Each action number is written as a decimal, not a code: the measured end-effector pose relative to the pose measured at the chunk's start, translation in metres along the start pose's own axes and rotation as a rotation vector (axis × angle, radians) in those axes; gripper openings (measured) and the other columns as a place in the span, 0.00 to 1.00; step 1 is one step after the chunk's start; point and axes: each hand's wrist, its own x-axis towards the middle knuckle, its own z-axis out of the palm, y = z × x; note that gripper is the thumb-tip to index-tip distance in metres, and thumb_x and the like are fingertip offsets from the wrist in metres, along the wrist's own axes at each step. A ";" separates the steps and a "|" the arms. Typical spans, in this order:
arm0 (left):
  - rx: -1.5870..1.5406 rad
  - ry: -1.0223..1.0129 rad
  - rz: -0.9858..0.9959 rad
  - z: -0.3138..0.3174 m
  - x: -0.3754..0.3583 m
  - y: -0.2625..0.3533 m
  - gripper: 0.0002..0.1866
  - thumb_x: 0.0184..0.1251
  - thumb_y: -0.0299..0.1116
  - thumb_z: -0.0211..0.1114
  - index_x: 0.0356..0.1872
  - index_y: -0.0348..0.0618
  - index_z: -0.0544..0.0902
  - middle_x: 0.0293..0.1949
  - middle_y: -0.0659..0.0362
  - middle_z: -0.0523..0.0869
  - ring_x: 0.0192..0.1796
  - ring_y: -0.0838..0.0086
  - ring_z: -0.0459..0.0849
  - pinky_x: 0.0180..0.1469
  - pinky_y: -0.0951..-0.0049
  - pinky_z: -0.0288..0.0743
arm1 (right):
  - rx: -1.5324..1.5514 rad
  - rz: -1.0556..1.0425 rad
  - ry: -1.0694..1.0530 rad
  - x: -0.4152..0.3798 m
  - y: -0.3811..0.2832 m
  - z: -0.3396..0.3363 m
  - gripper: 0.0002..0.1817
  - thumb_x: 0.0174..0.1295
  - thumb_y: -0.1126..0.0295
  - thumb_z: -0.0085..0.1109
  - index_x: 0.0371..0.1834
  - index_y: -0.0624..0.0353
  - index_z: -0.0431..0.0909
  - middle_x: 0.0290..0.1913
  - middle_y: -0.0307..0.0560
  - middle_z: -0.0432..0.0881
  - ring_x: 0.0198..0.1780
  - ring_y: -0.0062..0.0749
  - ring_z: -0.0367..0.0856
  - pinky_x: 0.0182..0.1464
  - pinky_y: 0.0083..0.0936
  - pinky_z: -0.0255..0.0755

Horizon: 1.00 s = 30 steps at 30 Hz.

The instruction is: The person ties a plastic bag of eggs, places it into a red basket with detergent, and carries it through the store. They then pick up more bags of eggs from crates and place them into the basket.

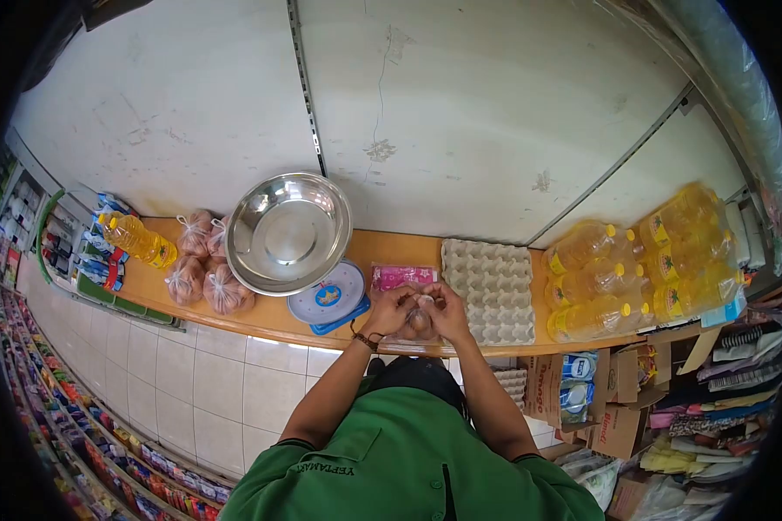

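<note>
At the front edge of the wooden shelf is a clear plastic bag of eggs [420, 324]. My left hand [393, 309] and my right hand [446, 311] meet at its top, both with fingers pinched on the gathered plastic. Just behind my hands lies a pink packet [403, 275]. To the left stands a scale with a round, pale plate [341, 285], partly under a large steel basin [288, 234]. A grey cardboard egg tray [488, 291] rests close to my right hand.
Several tied bags of eggs [228, 291] sit left of the basin, beside an oil bottle [139, 240]. Packed oil bottles [589, 282] fill the shelf's right end. Open cartons [543, 386] stand below right. A wall [460, 113] rises behind the shelf.
</note>
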 end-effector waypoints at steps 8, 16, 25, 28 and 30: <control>0.095 0.019 0.001 0.005 0.000 0.007 0.05 0.78 0.30 0.64 0.44 0.38 0.83 0.39 0.64 0.85 0.39 0.81 0.82 0.44 0.78 0.76 | -0.202 -0.080 0.004 0.002 0.023 0.000 0.05 0.67 0.74 0.67 0.38 0.65 0.83 0.34 0.49 0.84 0.37 0.27 0.83 0.42 0.26 0.76; 0.058 -0.002 -0.053 0.001 -0.002 0.013 0.06 0.74 0.31 0.67 0.42 0.38 0.84 0.34 0.63 0.84 0.38 0.81 0.82 0.44 0.75 0.77 | -0.355 -0.069 0.036 0.001 0.027 -0.006 0.03 0.66 0.75 0.67 0.37 0.63 0.85 0.37 0.49 0.86 0.36 0.28 0.85 0.41 0.26 0.77; 0.003 0.009 -0.006 0.003 -0.001 0.002 0.06 0.76 0.30 0.65 0.42 0.37 0.84 0.37 0.61 0.87 0.41 0.80 0.83 0.46 0.74 0.78 | -0.339 -0.070 0.038 0.000 0.042 -0.013 0.06 0.69 0.72 0.66 0.40 0.64 0.83 0.34 0.44 0.84 0.35 0.22 0.82 0.40 0.24 0.76; 0.074 0.023 -0.016 0.003 -0.003 0.003 0.06 0.76 0.29 0.65 0.44 0.38 0.83 0.38 0.62 0.87 0.42 0.80 0.83 0.48 0.74 0.78 | -0.282 -0.016 -0.005 -0.004 0.028 -0.010 0.06 0.67 0.71 0.68 0.38 0.64 0.83 0.35 0.46 0.84 0.37 0.23 0.82 0.41 0.24 0.76; 0.182 0.034 -0.018 0.004 0.002 -0.008 0.05 0.75 0.28 0.66 0.45 0.38 0.83 0.39 0.62 0.87 0.42 0.80 0.82 0.48 0.75 0.78 | -0.144 -0.146 -0.001 -0.006 0.016 -0.006 0.09 0.69 0.68 0.65 0.38 0.65 0.83 0.34 0.49 0.84 0.37 0.25 0.81 0.42 0.25 0.76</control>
